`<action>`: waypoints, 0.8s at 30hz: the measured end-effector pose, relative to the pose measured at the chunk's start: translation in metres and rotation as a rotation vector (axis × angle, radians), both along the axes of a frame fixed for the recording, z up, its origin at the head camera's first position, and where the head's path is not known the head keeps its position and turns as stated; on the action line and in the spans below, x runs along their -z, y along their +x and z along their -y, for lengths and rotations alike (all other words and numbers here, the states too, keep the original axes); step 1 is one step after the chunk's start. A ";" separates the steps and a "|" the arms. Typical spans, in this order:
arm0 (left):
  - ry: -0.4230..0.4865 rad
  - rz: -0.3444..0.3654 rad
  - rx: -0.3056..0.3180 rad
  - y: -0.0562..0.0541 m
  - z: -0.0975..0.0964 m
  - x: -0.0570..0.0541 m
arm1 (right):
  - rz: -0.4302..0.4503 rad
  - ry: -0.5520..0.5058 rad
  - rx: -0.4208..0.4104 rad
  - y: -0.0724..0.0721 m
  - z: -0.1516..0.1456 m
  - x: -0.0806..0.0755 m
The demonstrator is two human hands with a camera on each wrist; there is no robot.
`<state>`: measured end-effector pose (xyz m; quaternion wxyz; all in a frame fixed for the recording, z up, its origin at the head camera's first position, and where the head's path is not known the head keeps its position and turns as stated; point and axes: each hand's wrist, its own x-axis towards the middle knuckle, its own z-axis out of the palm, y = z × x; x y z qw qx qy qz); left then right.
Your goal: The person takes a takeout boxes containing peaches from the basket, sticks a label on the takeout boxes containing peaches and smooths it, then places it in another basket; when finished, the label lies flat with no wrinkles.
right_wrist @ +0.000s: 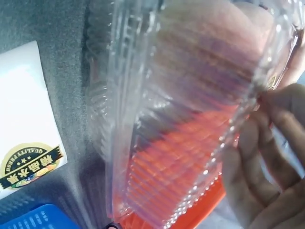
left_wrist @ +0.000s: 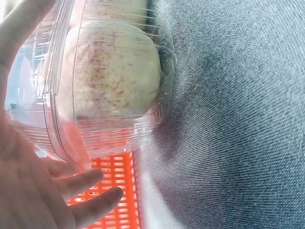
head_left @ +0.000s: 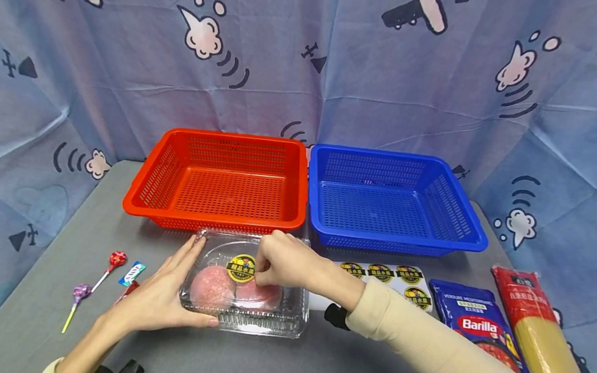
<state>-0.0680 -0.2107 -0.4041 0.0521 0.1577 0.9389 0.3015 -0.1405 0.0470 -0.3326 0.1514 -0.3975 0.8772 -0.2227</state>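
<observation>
A clear plastic clamshell box (head_left: 265,324) sits on the table with two round, pinkish, peach-like fruits (head_left: 212,287) inside. On its lid is a round black-and-gold sticker (head_left: 241,268). My left hand (head_left: 163,296) braces the box's left side, thumb along the front edge and fingers toward the back corner; in the left wrist view its fingers (left_wrist: 90,206) extend fairly straight. Over the lid, my right hand (head_left: 289,261) has curled fingers and pinches the sticker's right edge. The right wrist view shows those bent fingers (right_wrist: 255,157) against the lid; the exact fingertip contact is partly hidden.
Behind the box stand a red basket (head_left: 212,220) and a blue basket (head_left: 395,242). A sticker sheet (head_left: 402,278) lies to the right, beside a Barilla pouch (head_left: 478,321) and a noodle pack (head_left: 546,344). Lollipops (head_left: 118,258) and a small wrapped candy (head_left: 133,273) lie left.
</observation>
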 end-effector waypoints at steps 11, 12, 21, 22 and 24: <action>0.051 -0.015 0.020 -0.003 0.000 0.006 | -0.092 0.051 0.009 0.001 -0.017 -0.001; 0.067 -0.019 0.025 -0.003 0.000 0.007 | -0.108 0.049 0.010 0.000 -0.021 -0.002; 0.178 -0.077 0.051 -0.004 0.006 0.013 | -0.190 0.049 0.199 -0.015 -0.084 -0.014; 0.190 -0.082 0.047 -0.004 0.007 0.013 | -0.201 0.050 0.231 -0.018 -0.095 -0.015; 0.244 -0.065 0.033 -0.003 0.009 0.012 | -0.224 0.040 0.286 -0.026 -0.120 -0.018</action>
